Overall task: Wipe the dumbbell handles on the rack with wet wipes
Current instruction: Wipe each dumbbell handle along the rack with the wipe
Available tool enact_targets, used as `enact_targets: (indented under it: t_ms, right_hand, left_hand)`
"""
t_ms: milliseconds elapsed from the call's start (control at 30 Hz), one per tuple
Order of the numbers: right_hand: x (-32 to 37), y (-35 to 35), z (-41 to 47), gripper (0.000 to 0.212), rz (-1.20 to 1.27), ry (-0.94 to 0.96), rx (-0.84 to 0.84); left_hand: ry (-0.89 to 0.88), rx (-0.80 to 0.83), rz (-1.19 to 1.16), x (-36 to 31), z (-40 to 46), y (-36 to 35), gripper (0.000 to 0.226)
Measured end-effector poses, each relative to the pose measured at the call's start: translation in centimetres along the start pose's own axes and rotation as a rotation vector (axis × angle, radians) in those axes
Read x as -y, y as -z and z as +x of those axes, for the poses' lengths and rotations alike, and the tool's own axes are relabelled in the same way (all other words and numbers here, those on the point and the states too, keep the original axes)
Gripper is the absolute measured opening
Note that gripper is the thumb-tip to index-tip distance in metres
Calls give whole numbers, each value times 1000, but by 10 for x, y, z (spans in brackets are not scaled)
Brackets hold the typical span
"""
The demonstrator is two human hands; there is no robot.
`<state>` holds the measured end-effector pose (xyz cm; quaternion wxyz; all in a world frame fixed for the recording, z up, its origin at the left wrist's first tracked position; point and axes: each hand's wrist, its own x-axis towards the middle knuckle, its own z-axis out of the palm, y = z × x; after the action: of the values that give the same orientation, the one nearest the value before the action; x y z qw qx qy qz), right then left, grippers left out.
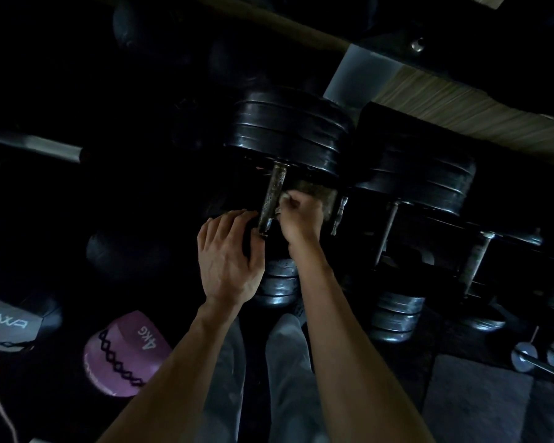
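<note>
Head view, dim light. Our right hand point(301, 215) is curled shut on a pale wipe point(284, 197), with the knuckles just right of the handle point(272, 196) of the big dumbbell. The wipe shows at the fingertips, touching the bar's right side. We judge this grip is meant to press the wipe onto the pitted metal for a stroke along the bar.

Our left hand point(229, 260) lies flat, fingers point(237, 217) together and straight, resting on the dark near plates. Its fingertips end just left of the handle's lower end. We take this as bracing so the dumbbell does not roll on the rack point(320, 195).

More handles point(387, 231) stand to the right of the right hand, presumably not yet wiped.

Legible text: "4KG" on the pink ball point(125, 353) near the left forearm, and "ZEWA" on a grey item point(10, 321) at far left.
</note>
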<state>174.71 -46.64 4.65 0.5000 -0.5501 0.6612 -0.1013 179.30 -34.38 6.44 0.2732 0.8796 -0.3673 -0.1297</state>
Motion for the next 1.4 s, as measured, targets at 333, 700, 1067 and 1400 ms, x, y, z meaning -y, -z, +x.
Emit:
enact_targets:
  t_ms: [333, 700, 1067, 1400]
  right_hand:
    - [3, 7, -15, 27, -204, 45, 94]
    - [-2, 14, -10, 18, -149, -23, 195]
    - [6, 9, -19, 20, -120, -82, 146]
    - [13, -7, -14, 30, -33, 33, -115]
  left_hand:
    - [16, 9, -1, -2, 0, 1, 32]
    - [9, 2, -4, -1, 0, 3, 28]
    - [26, 20, 3, -3, 0, 4, 30]
    - [38, 31, -1, -3, 1, 4, 31]
